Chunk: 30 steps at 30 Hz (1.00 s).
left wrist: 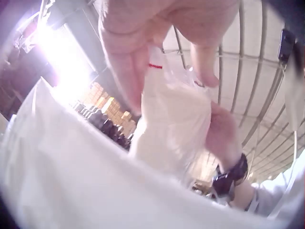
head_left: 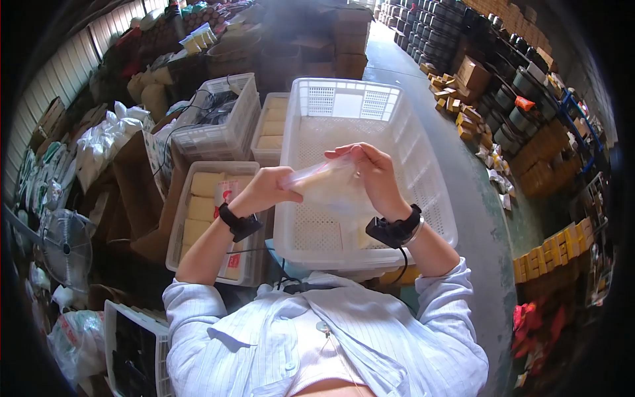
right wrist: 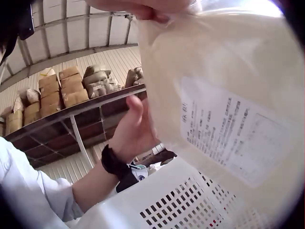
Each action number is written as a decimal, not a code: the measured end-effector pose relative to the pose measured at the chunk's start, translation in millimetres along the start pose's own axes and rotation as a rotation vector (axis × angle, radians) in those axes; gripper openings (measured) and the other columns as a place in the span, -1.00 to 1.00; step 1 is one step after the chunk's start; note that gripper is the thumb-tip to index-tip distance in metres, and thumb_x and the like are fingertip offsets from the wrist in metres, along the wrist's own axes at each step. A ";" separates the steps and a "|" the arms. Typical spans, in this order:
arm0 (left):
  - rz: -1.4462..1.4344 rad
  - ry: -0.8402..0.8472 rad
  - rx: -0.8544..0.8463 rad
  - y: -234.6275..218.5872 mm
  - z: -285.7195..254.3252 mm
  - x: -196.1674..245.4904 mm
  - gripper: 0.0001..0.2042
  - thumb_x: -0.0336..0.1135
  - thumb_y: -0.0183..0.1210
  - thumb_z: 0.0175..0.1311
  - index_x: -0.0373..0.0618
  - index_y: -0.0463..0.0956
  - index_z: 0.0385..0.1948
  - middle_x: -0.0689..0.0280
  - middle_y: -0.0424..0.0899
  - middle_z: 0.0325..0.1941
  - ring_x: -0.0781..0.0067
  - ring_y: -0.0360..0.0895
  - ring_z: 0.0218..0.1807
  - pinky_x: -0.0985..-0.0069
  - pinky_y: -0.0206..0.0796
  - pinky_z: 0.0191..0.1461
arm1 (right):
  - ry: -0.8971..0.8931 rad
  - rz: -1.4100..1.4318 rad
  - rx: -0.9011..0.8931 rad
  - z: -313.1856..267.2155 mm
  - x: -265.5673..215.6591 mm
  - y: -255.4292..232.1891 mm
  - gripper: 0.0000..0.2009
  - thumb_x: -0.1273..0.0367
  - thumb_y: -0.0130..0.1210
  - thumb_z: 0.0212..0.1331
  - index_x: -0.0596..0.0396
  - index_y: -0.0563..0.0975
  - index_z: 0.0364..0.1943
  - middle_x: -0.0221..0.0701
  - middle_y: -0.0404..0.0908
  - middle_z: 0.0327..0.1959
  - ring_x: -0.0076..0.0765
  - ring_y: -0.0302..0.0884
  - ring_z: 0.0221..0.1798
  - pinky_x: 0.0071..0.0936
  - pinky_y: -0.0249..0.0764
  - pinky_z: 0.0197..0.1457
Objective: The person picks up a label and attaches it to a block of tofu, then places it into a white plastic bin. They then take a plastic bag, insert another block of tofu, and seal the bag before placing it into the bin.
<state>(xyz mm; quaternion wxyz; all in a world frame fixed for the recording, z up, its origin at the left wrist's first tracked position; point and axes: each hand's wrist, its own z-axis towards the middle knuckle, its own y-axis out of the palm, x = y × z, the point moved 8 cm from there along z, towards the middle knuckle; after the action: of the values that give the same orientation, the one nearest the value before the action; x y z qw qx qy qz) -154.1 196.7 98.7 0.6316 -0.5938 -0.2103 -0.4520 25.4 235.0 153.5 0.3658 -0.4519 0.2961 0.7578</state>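
Observation:
Over a large white plastic crate [head_left: 423, 165], both hands hold a clear plastic bag [head_left: 331, 185] with pale yellow contents. My left hand [head_left: 268, 188] pinches the bag's left end between thumb and fingers; a short red mark shows near that end in the left wrist view. The right hand [head_left: 377, 178] grips the opposite upper edge, and in the right wrist view its fingers [right wrist: 152, 12] press on the top of the bag. There a white printed label [right wrist: 228, 129] faces the camera. A pale pack lies low in the crate, partly hidden by the right wrist.
To the left, a smaller crate [head_left: 180, 218] holds pale yellow packs [head_left: 202, 206]. Another with similar packs [head_left: 271, 126] stands behind it, beside a crate [head_left: 211, 139] of dark items. A cardboard box [head_left: 142, 178] and a fan [head_left: 66, 251] are farther left. Yellow boxes [head_left: 555, 251] line the right.

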 end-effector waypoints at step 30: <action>-0.321 0.062 0.150 -13.7 -8.3 8.1 -0.95 -0.56 0.15 0.18 -0.30 0.51 -0.35 0.35 0.59 -0.39 0.63 0.54 -0.32 0.68 0.42 -0.19 | 0.350 -0.579 -0.088 -26.5 11.0 -80.7 -0.91 0.51 0.19 0.04 0.32 0.58 -0.44 -0.25 0.62 -0.52 -0.49 0.55 -0.41 -0.58 0.48 -0.35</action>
<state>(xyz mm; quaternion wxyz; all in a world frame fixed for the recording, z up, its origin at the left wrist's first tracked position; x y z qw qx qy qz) -163.6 187.8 111.1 0.6000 -0.4896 -0.3160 -0.5481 100.6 262.4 122.9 0.4894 -0.6558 0.1808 0.5456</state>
